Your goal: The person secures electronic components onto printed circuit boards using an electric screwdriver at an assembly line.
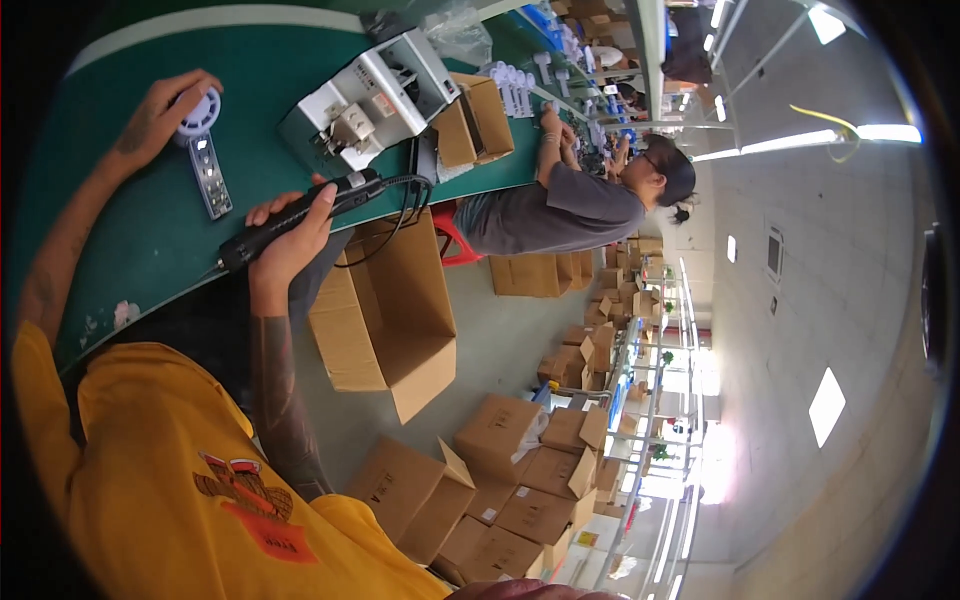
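My left hand [165, 112] is closed on the pale round head of a handheld fan [200, 116]. The fan lies on the green tabletop, its handle [209, 180] pointing toward me with a grey inner side and small parts showing. In my right hand [297, 240] is a black electric screwdriver [345, 195], fingers wrapped round its body. Its thin bit points to the lower left, over the table edge and apart from the fan. A black cord [412, 182] runs from the tool's other end.
A silver metal machine [365, 105] stands on the green table [100, 230], beside a small open carton [475, 125]. Several white fan-shaped parts [512, 90] lie beyond. A co-worker [560, 205] sits further along. A large open carton [385, 310] stands beside me; more cartons [500, 440] are stacked behind.
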